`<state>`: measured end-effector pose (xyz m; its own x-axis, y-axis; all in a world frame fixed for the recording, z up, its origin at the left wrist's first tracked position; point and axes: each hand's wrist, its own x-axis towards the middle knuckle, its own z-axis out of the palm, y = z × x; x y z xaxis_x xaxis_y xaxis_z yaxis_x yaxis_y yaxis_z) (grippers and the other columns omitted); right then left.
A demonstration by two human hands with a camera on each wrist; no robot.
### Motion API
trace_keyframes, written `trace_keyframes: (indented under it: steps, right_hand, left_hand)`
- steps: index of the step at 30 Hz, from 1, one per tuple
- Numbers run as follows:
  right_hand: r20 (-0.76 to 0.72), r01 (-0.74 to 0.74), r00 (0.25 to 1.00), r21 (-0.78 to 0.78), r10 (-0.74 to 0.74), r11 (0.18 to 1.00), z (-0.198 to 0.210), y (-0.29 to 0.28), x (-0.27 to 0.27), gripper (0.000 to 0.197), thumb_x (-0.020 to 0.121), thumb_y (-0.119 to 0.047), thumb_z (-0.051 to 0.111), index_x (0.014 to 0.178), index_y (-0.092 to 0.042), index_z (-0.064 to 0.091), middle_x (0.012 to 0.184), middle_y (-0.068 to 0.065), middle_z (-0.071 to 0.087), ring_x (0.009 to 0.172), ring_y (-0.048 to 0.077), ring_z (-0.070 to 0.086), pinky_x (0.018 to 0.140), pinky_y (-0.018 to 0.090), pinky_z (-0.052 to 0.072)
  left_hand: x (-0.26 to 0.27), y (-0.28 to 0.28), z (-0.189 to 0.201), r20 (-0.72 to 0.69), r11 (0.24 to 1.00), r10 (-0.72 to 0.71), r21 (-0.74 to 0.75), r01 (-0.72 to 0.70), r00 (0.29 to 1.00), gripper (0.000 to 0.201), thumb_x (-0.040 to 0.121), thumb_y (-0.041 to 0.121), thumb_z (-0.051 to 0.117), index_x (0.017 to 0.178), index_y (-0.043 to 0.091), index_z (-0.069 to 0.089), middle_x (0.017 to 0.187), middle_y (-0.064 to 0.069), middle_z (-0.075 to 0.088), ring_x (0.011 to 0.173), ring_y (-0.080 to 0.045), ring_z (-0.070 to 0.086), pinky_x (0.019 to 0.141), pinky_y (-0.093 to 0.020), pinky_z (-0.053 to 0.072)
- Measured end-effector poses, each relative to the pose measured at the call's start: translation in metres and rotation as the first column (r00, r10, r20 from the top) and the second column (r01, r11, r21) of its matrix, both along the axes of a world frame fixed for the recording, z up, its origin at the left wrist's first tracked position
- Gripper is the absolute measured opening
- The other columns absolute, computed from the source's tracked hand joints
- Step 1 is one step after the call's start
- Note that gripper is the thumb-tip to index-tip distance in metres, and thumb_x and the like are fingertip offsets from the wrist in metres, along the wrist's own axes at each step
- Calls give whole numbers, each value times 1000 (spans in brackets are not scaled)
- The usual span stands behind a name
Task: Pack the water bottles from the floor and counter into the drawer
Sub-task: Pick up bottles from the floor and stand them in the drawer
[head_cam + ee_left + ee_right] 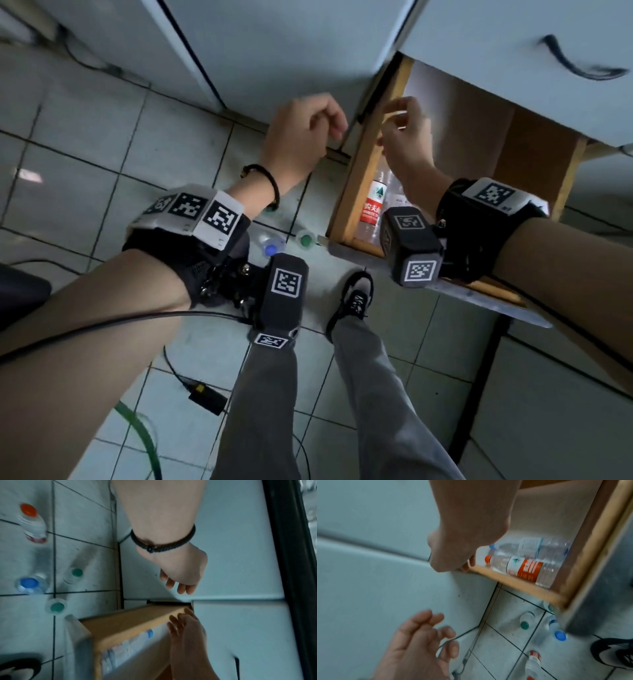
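The wooden drawer point(356, 178) stands pulled out at low right. Two water bottles lie side by side in it, one with a red label point(524, 568) and one with a pale blue label point(530, 546). Several capped bottles stand on the tiled floor to the drawer's left: orange cap point(29, 511), blue cap point(28, 583), two green caps point(77, 572) point(57, 607). My right hand point(394, 120) hovers at the drawer's left rim, its loosely curled fingertips point(188, 614) touching the rim, holding nothing. My left hand point(329, 120) hangs loosely curled and empty before the grey cabinet door.
Grey cabinet doors point(274, 51) rise behind both hands, and a closed drawer front with a dark handle point(579, 65) sits above the open one. My legs and black shoe point(352, 301) stand on the tiles by the drawer front. Cables and an adapter point(207, 397) lie on the floor.
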<state>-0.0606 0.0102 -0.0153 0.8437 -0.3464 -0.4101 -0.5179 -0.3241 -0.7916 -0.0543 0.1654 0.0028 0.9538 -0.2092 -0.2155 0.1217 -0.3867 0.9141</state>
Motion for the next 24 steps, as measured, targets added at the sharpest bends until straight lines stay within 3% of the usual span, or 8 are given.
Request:
trace_keyframes:
  steps: [4, 6, 8, 11, 13, 16, 21, 24]
  right_hand:
    - [55, -119, 991, 12, 118, 993, 12, 67, -3, 32, 66, -11, 34, 76, -35, 51, 75, -9, 59, 73, 18, 60, 70, 39, 53]
    - [7, -207, 978, 16, 207, 978, 12, 103, -5, 31, 68, -12, 36, 81, -33, 55, 78, -9, 61, 78, 19, 63, 76, 43, 55]
    - [-96, -326, 940, 26, 327, 945, -2, 134, -10, 34, 75, -10, 40, 98, -24, 61, 89, -4, 61, 87, 22, 62, 84, 45, 55]
    - [-311, -458, 826, 115, 469, 882, -37, 163, -27, 39, 89, -4, 43, 123, -14, 58, 105, 2, 57, 91, 18, 57, 93, 45, 53]
    - [-430, -468, 755, 177, 495, 866, -65, 170, -44, 39, 93, -5, 44, 129, -14, 56, 109, 5, 56, 91, 20, 57, 96, 47, 52]
    - [-543, -457, 693, 179, 475, 871, -106, 173, -66, 36, 93, -6, 43, 123, -16, 60, 99, 7, 60, 85, 23, 57, 89, 41, 53]
    - [-538, -398, 769, 20, 345, 917, -181, 171, -89, 26, 80, -9, 46, 77, -29, 64, 84, 3, 64, 81, 23, 61, 86, 44, 57]
    - [-576, -429, 739, -2, 350, 903, -209, 178, -98, 28, 82, -9, 47, 97, -24, 64, 90, 6, 63, 87, 25, 60, 90, 42, 54]
  left_hand:
    - [-18, 87, -5, -93, 987, 128, 107, -118, 987, 33, 91, 0, 37, 84, 17, 64, 78, 5, 64, 58, 3, 56, 50, -12, 44]
    - [-28, 133, -16, -136, 973, 166, 184, -140, 977, 31, 92, 3, 40, 102, 15, 67, 100, 3, 68, 82, -8, 64, 70, -19, 54]
    - [-42, 173, -34, -220, 951, 209, 274, -145, 953, 38, 93, 8, 42, 124, 18, 61, 124, -2, 63, 104, -21, 64, 89, -25, 50]
    - [-62, 217, -72, -344, 926, 245, 359, -114, 906, 48, 93, 10, 44, 140, 20, 47, 138, -11, 53, 82, -26, 65, 71, -21, 52]
    - [-75, 234, -103, -380, 904, 245, 422, -68, 892, 50, 92, 9, 48, 142, 16, 44, 138, -13, 51, 73, -16, 58, 65, -15, 42]
    - [-91, 255, -150, -403, 895, 226, 446, -25, 887, 47, 89, 18, 52, 136, 12, 52, 135, -12, 52, 108, -23, 60, 90, -23, 41]
    - [-102, 278, -224, -418, 884, 188, 466, 32, 889, 46, 81, 15, 51, 126, 15, 58, 129, -11, 56, 111, -27, 60, 98, -38, 49]
    - [-104, 285, -247, -403, 868, 204, 495, 25, 892, 51, 85, 2, 51, 134, 16, 52, 140, -9, 46, 122, -25, 52, 103, -25, 39]
